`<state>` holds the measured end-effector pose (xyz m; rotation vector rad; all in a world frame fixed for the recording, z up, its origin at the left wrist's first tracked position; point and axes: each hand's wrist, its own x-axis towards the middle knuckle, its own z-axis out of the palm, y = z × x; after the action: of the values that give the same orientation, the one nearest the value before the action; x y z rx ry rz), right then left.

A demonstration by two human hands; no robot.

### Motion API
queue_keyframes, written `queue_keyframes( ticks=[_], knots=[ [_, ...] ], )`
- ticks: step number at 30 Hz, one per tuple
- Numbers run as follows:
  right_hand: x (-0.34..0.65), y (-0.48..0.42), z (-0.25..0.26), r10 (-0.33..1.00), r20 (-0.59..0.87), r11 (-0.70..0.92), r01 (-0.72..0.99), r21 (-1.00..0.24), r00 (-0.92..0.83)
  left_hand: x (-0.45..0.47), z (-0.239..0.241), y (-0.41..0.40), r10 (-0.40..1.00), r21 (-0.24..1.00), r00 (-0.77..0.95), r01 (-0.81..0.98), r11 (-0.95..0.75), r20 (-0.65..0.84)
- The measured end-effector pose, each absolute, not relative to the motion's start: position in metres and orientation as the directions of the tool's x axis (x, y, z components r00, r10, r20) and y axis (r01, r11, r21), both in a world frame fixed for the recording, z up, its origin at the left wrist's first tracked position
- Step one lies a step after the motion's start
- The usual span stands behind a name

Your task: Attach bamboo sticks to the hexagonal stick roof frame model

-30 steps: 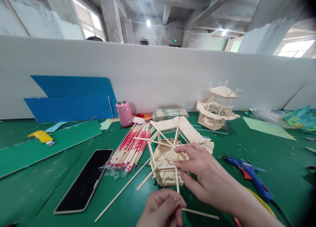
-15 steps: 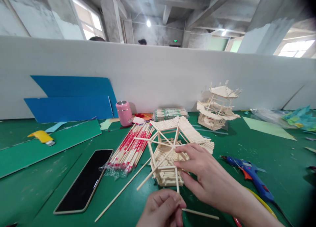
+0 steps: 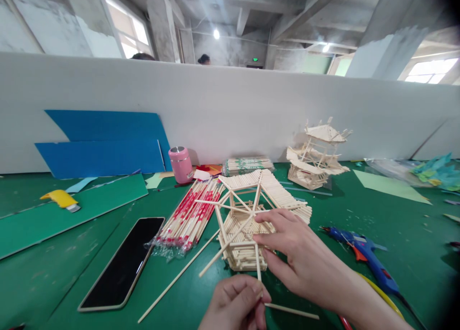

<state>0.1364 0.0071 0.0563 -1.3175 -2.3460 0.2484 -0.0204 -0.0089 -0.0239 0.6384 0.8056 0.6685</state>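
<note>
A small pavilion-like model of thin wooden sticks (image 3: 247, 260) stands before me, its roof partly covered with rows of sticks, with bare spokes meeting at a central hub. My left hand (image 3: 237, 303) is closed at its near side, pinching the lower end of a wooden stick (image 3: 258, 263) that slopes down from the frame; the fingertips hide that end. My right hand (image 3: 298, 248) grips the model from the right, index fingertip by the hub and thumb low near the front. A loose stick (image 3: 293, 311) lies beside my left hand, another long stick (image 3: 172, 282) to the left.
A phone (image 3: 120, 265) and a bag of red-marked sticks (image 3: 190, 215) lie left. A blue glue gun (image 3: 366, 253) rests right, its cord trailing. Behind are a pink flask (image 3: 180, 165), another stick model (image 3: 318, 155) and a white partition (image 3: 230, 109). A yellow cutter (image 3: 60, 199) lies far left.
Both hands and the stick model hold their positions. Beyond the partition, a person's head has shifted slightly.
</note>
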Motion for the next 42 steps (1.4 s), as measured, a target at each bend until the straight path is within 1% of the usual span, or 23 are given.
queue_keyframes(
  ticks=[35, 42],
  knots=[
    [0.1368, 0.007, 0.057, 0.854, 0.252, 0.519, 0.776, -0.358, -0.455, -0.0205, -0.0229, -0.0091, 0.739, 0.723, 0.517, -0.292, 0.626, -0.432],
    [0.1368, 0.0068, 0.055, 0.854, 0.25, 0.52, 0.772, -0.365, -0.457, -0.0181, -0.0224, -0.0111, 0.767, 0.738, 0.477, -0.303, 0.602, -0.43]
  ],
)
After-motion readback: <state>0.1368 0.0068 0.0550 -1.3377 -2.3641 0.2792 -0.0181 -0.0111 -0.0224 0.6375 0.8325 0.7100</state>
